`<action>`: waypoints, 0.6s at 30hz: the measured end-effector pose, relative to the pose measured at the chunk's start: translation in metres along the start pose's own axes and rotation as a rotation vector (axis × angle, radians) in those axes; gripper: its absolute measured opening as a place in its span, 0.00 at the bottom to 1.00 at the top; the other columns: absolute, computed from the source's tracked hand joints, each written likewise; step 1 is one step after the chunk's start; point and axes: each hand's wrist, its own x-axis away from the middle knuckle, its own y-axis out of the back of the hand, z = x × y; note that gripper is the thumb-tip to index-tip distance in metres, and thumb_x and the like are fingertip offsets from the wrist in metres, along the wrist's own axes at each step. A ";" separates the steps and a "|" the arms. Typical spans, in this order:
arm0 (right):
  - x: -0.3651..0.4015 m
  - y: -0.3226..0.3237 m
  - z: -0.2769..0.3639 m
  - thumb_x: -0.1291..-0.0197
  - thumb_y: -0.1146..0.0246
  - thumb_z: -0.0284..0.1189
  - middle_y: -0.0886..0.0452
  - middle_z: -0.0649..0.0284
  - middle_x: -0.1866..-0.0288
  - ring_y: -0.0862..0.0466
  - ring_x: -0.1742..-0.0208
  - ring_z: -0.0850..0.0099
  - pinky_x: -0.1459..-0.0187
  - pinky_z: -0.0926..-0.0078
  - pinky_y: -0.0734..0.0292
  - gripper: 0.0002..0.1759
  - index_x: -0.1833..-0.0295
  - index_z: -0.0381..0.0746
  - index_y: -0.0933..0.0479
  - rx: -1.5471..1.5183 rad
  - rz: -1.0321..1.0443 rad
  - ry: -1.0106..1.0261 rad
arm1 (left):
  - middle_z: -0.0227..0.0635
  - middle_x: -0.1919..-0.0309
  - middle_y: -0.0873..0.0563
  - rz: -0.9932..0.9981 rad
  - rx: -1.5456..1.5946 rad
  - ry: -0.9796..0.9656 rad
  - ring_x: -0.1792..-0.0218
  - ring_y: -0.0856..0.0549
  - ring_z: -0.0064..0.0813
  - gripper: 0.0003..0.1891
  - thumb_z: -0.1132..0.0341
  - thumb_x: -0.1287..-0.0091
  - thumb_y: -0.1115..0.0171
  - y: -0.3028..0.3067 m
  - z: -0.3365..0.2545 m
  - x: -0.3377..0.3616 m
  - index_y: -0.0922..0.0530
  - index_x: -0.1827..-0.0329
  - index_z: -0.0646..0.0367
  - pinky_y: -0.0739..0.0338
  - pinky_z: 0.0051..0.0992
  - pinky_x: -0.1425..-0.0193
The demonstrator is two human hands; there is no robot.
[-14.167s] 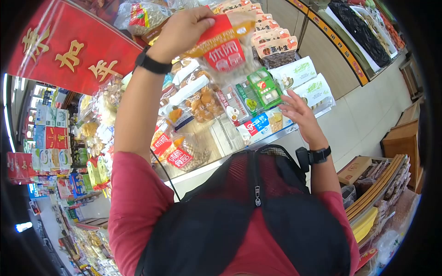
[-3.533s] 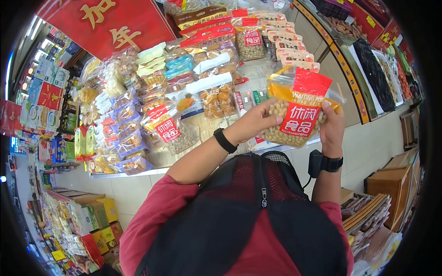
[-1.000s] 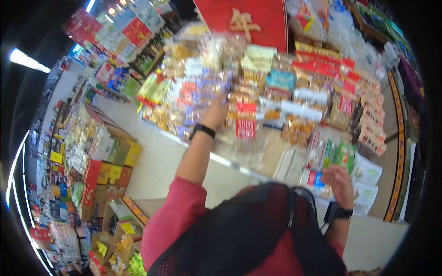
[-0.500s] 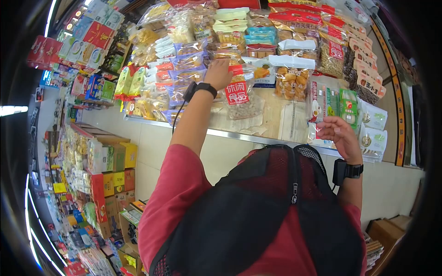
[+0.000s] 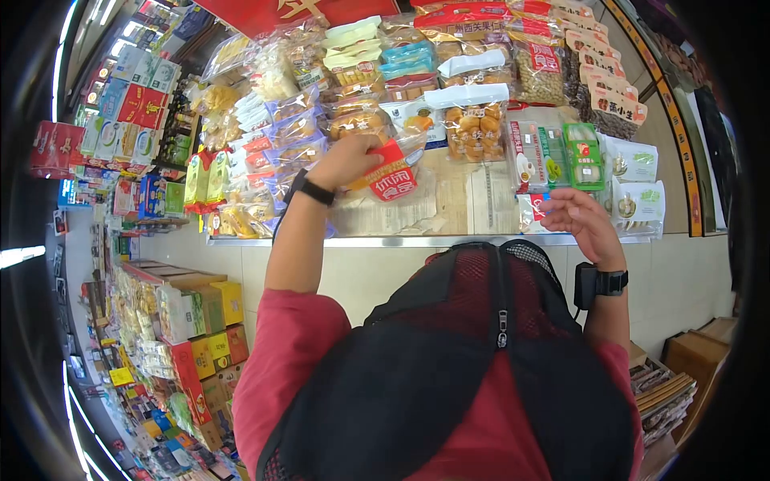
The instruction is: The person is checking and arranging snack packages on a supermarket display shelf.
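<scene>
In the head view my left hand (image 5: 345, 164) is closed on the upper left part of a clear snack bag (image 5: 393, 184) with a red label. The bag is tilted above the front of the display table, and its lower part is hard to make out. Just behind it lie bagged golden pastries (image 5: 357, 120). My right hand (image 5: 589, 224) holds nothing, its fingers apart and slightly curled, over the table's front edge. Nearest to it are a small red-and-white packet (image 5: 532, 212) and a green pack (image 5: 583, 156).
Purple-edged packets (image 5: 293, 136) are stacked left of my left hand. A bag of round pastries (image 5: 477, 132) stands further right. White pouches (image 5: 638, 196) lie beyond my right hand. A metal edge (image 5: 385, 241) runs along the table front. Stacked cartons (image 5: 208, 345) stand at lower left.
My left hand has come nearer, and the red-labelled bag has tilted and shifted slightly left with it. My right hand stays about the same. The camera view has shifted a little.
</scene>
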 end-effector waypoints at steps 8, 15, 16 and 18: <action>-0.036 0.001 0.007 0.34 0.41 0.33 0.20 0.58 0.43 0.19 0.47 0.72 0.45 0.74 0.24 0.25 0.35 0.33 0.31 0.173 0.076 -0.067 | 0.38 0.68 0.19 -0.344 0.034 -0.296 0.65 0.20 0.26 0.09 0.70 0.35 0.38 0.060 -0.104 0.019 0.21 0.56 0.66 0.26 0.27 0.60; -0.004 0.027 0.007 0.34 0.40 0.33 0.20 0.58 0.44 0.19 0.47 0.72 0.44 0.73 0.24 0.25 0.35 0.34 0.30 0.125 -0.023 -0.022 | 0.46 0.68 0.18 -0.353 -0.026 -0.526 0.65 0.19 0.40 0.10 0.67 0.35 0.39 0.061 -0.184 -0.067 0.22 0.56 0.66 0.26 0.33 0.60; 0.007 0.033 0.006 0.34 0.40 0.33 0.20 0.57 0.44 0.19 0.47 0.72 0.44 0.72 0.24 0.24 0.35 0.34 0.30 0.104 -0.062 0.003 | 0.51 0.65 0.17 -0.347 -0.029 -0.578 0.61 0.18 0.50 0.11 0.66 0.35 0.39 0.060 -0.195 -0.082 0.22 0.57 0.65 0.25 0.38 0.57; 0.030 0.046 0.005 0.33 0.41 0.33 0.20 0.56 0.44 0.19 0.47 0.71 0.43 0.71 0.24 0.24 0.35 0.34 0.30 0.064 -0.133 0.035 | 0.51 0.64 0.17 -0.298 -0.058 -0.577 0.60 0.17 0.49 0.12 0.66 0.35 0.39 0.061 -0.221 -0.106 0.22 0.56 0.66 0.25 0.38 0.57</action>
